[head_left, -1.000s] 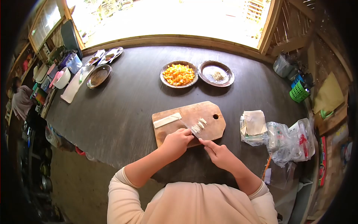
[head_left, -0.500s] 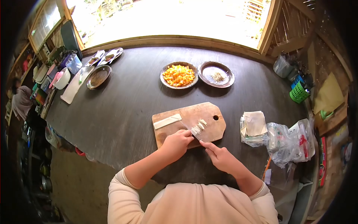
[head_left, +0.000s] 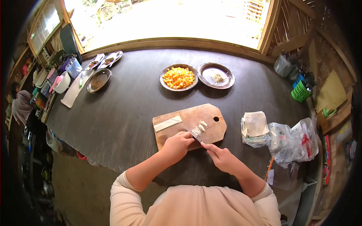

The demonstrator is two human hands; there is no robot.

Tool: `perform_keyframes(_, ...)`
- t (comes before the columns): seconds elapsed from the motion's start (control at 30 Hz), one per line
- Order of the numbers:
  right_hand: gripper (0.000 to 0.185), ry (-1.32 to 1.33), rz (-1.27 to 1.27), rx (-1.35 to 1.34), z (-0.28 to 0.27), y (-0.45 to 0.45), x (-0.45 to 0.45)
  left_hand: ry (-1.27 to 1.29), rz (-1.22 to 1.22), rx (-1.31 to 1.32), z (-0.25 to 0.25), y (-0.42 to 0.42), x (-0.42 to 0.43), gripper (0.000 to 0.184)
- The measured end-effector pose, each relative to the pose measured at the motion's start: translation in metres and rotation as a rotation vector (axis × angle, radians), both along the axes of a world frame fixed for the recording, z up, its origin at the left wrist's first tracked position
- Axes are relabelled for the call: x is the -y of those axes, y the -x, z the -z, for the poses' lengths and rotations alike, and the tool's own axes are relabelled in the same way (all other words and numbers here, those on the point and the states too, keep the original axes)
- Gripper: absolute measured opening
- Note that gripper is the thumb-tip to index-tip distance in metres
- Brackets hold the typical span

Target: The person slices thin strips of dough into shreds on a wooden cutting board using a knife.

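Note:
A wooden cutting board (head_left: pixel 177 137) with a hole at its right end lies in front of me. My right hand (head_left: pixel 223 159) grips a knife, its blade (head_left: pixel 197 138) slanting across the board towards the upper left. Beside the blade, my left hand (head_left: pixel 178 145) has its fingers curled down on the board; whatever lies under them is hidden. Thin pale slivers (head_left: pixel 199 129), apparently cut from wrapper sheets, are heaped just right of the blade. A flat pale folded strip (head_left: pixel 167 123) rests at the board's left end.
Behind the board stand a bowl of orange diced pieces (head_left: pixel 178 77) and a plate (head_left: pixel 216 75) with a few slivers. Square pale sheets (head_left: pixel 256 124) and plastic bags (head_left: pixel 286 143) lie right. A dark plate (head_left: pixel 99 80) and containers occupy the left. A person (head_left: pixel 22 103) is at far left.
The whole view has shifted slightly. Both hands, the knife and the slivers keep nearly the same places on the board.

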State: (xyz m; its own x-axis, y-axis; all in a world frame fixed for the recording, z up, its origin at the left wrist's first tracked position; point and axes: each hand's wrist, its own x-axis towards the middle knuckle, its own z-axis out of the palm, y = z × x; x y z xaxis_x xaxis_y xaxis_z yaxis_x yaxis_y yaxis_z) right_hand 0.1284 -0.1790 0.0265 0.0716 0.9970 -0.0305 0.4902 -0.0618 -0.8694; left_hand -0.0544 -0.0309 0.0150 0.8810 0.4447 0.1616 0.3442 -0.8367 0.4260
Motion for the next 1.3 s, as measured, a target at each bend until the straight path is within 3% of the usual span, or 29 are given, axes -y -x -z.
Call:
perform_keyframes(0.1,0.033,0.102,0.001,-0.034,-0.011,-0.001,0.001,-0.005,0.006,-0.028,0.001,0.001,-0.001,0.027)
perform_keyframes(0.23,0.034,0.023,-0.004,-0.029,-0.003,0.001,0.001,0.001,0.006,-0.007,-0.001,0.001,0.0,0.027)
perform_keyframes(0.3,0.034,0.087,0.02,0.117,-0.007,0.007,0.0,0.015,-0.003,-0.008,-0.002,0.0,0.001,0.028)
perform_keyframes(0.5,0.034,0.081,0.006,0.007,-0.013,0.005,0.0,-0.005,0.012,0.003,0.004,0.002,-0.001,0.029)
perform_keyframes(0.9,0.035,0.065,0.018,0.082,-0.012,0.009,-0.004,-0.012,0.003,0.003,0.005,0.001,-0.001,0.027)
perform_keyframes(1.13,0.035,-0.102,-0.01,0.011,0.004,0.0,-0.002,-0.017,0.008,-0.017,0.0,0.002,0.0,0.026)
perform_keyframes(1.3,0.034,0.054,0.014,0.157,-0.002,0.009,-0.007,-0.001,-0.002,0.02,0.004,0.001,0.0,0.027)
